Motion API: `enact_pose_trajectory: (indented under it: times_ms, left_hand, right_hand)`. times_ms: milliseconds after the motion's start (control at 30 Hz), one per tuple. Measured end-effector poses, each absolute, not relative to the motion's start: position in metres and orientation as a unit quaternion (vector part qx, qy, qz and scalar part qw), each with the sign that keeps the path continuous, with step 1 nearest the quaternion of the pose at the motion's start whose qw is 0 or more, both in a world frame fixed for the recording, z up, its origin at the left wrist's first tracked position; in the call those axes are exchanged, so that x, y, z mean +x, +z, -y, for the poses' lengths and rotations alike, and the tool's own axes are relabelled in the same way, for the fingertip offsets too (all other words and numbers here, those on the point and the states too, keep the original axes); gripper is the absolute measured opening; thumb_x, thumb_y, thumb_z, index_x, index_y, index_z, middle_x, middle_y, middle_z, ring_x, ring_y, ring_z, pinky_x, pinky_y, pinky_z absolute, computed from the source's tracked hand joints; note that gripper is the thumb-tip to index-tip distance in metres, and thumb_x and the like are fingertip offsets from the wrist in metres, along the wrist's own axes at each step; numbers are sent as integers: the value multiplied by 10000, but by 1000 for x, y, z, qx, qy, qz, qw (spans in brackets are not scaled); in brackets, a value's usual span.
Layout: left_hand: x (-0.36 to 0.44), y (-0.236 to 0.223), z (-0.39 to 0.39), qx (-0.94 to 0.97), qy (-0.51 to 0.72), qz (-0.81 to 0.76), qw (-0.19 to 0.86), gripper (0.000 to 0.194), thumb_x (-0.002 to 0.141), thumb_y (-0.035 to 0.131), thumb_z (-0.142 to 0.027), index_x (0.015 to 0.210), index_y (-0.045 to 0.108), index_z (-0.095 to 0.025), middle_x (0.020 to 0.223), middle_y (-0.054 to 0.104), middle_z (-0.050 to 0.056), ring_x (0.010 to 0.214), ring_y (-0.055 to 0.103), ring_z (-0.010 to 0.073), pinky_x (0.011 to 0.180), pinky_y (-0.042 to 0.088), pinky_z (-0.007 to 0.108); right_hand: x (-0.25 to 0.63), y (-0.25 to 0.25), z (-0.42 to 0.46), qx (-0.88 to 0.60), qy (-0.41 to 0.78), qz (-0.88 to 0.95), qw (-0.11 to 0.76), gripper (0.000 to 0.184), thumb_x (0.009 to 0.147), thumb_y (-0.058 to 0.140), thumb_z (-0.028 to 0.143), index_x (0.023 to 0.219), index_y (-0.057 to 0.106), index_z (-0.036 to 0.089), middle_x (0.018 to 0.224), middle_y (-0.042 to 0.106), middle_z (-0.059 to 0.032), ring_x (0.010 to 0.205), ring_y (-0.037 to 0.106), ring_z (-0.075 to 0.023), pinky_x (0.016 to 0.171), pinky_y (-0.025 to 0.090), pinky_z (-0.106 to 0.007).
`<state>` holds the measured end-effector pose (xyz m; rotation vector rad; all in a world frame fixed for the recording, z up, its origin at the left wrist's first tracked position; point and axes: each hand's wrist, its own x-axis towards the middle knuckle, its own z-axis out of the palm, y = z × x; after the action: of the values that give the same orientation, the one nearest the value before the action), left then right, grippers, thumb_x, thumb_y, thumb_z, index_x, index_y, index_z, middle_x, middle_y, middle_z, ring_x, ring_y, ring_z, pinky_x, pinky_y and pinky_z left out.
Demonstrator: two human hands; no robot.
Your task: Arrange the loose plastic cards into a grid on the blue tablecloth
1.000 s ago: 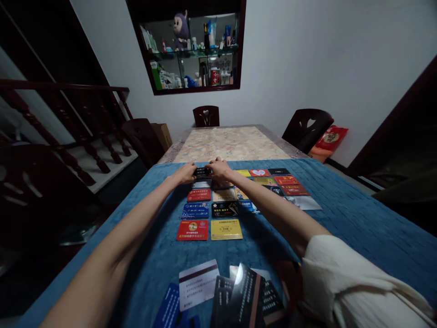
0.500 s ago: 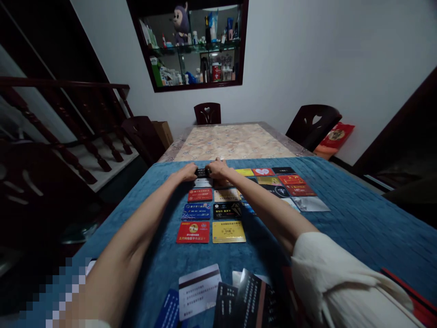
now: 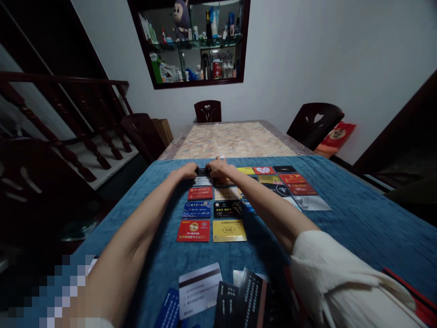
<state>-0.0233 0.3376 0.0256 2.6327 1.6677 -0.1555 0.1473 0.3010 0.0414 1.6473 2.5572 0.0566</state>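
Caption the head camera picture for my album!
Left hand and right hand touch one black card, blue cloth beneath.

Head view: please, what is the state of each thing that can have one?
Left hand, at left end of far-left black card
Right hand, at that card's right end
Far-left black card, print showing
Red portrait card, flat, portrait up
Nearest gold card, flat
White striped card, stripe side up
Black striped card, overlapping another
Blue cloth, spread
Purple plush toy, upright

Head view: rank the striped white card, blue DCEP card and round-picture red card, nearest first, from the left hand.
From the left hand:
1. Blue DCEP card, left column
2. Round-picture red card, directly below
3. Striped white card, bottom of view
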Motion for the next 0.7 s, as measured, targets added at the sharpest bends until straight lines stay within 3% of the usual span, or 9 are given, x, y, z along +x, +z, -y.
enact_pose_trajectory:
  times_ms: [500, 700]
  left_hand:
    - [-23, 21, -335, 835, -35, -548, 4, 392, 691, 565, -82, 1039, 715, -185, 1047, 728, 67, 1037, 651, 239, 905, 514, 285]
    - [-22, 19, -330, 821, -22, -570, -8, 413, 738, 537, -57, 1111, 681, -162, 1177, 690, 114, 1118, 623, 253, 943, 499, 311]
  right_hand:
    - [153, 36, -306, 520, 45, -852, 50, 409, 850, 563, 303, 1247, 663, 319, 1299, 651, -86, 1288, 435, -353, 1002, 372, -555]
    - [157, 37, -306, 508, 60, -859, 42, 382, 867, 557, 311, 1229, 674, 279, 1236, 676, -117, 1247, 443, -356, 977, 354, -547]
